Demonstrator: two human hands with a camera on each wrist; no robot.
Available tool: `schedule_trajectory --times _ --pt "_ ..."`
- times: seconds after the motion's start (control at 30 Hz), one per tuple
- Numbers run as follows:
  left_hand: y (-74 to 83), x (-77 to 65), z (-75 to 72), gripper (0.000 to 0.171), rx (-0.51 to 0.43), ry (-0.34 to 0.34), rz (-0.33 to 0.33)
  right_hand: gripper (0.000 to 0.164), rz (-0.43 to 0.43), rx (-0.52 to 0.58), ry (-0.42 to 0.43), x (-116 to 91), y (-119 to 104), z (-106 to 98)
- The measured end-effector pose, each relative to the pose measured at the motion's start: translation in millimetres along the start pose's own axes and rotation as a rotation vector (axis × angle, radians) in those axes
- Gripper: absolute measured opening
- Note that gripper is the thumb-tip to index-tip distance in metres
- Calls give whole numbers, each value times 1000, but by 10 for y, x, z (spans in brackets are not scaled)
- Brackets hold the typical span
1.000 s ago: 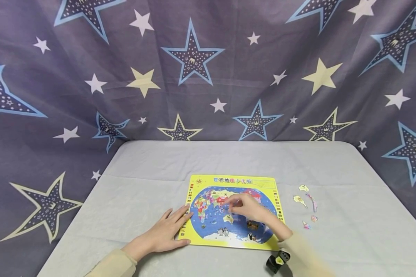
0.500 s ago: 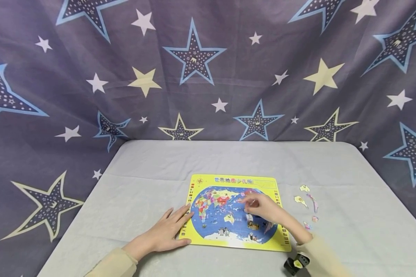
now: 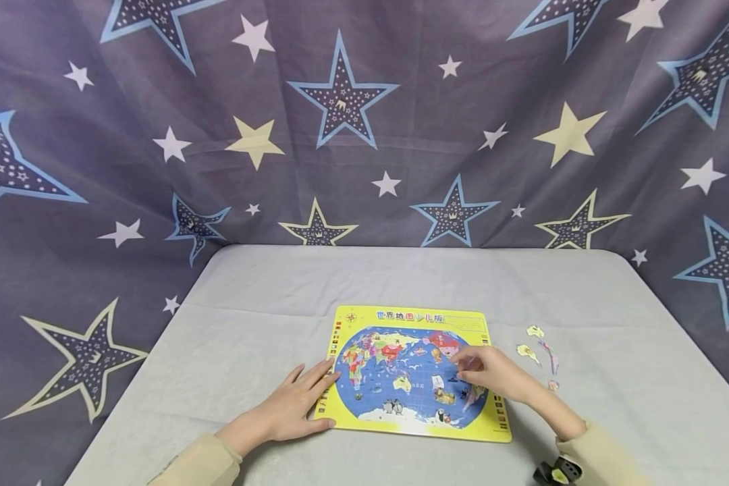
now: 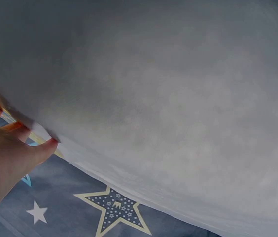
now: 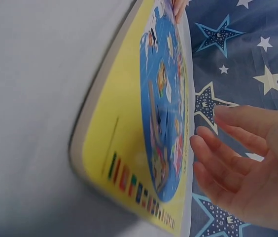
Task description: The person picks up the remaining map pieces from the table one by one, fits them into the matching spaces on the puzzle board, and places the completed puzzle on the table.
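A yellow-bordered world map puzzle board [image 3: 489,425] lies flat on the table, with a blue oval of continents, animals and a ship. My left hand [image 3: 288,408] rests over its left edge, fingers spread. Over the right part of the map hovers my right hand [image 3: 492,372], its fingers loosely bent. In the right wrist view, nothing shows between the thumb and fingers of this hand [image 5: 247,168]. To the right of the board are several loose pieces, among them a pale yellow piece [image 3: 525,351] and a long purple-pink piece [image 3: 549,356].
A light grey cloth covers the table [image 3: 267,290]. Behind it and along both sides hangs a dark curtain [image 3: 389,135] printed with stars. A black device [image 3: 555,472] is strapped at the right sleeve. The right forearm passes close by the loose pieces.
My right hand has moved right across the map, uncovering its middle and upper right. Its forearm now covers one of the loose pieces. The left hand stays on the board's edge.
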State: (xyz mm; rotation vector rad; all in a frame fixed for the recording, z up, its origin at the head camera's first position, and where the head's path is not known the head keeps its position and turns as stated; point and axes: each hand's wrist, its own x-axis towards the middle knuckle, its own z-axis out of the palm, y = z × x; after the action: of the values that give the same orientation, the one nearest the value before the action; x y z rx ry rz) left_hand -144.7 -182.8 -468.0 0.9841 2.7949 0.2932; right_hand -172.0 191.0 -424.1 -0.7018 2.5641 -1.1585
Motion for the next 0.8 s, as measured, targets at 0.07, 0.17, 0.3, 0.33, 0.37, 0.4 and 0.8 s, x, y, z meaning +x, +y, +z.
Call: schedule_trajectory --times 0.07,0.17,0.3,0.33,0.37,0.4,0.8 --pt "0 -1 -1 77 -1 0 1 21 -4 -14 3 -32 15 -23" --pt "-1 -5 -4 77 -1 0 1 21 -6 -34 5 -79 47 -56" --pt "-1 -6 -5 77 -3 3 6 21 15 -62 12 -150 89 -110" --pt "-1 -5 -5 77 -4 3 8 21 20 -66 13 -169 100 -126" --pt "-2 -5 -6 77 -5 3 8 21 26 -63 12 -189 109 -143" --pt "-2 -5 -6 77 -6 4 9 21 30 -57 15 -206 120 -160" --pt "3 -3 -14 76 -12 1 12 26 19 -37 25 -436 277 -330"
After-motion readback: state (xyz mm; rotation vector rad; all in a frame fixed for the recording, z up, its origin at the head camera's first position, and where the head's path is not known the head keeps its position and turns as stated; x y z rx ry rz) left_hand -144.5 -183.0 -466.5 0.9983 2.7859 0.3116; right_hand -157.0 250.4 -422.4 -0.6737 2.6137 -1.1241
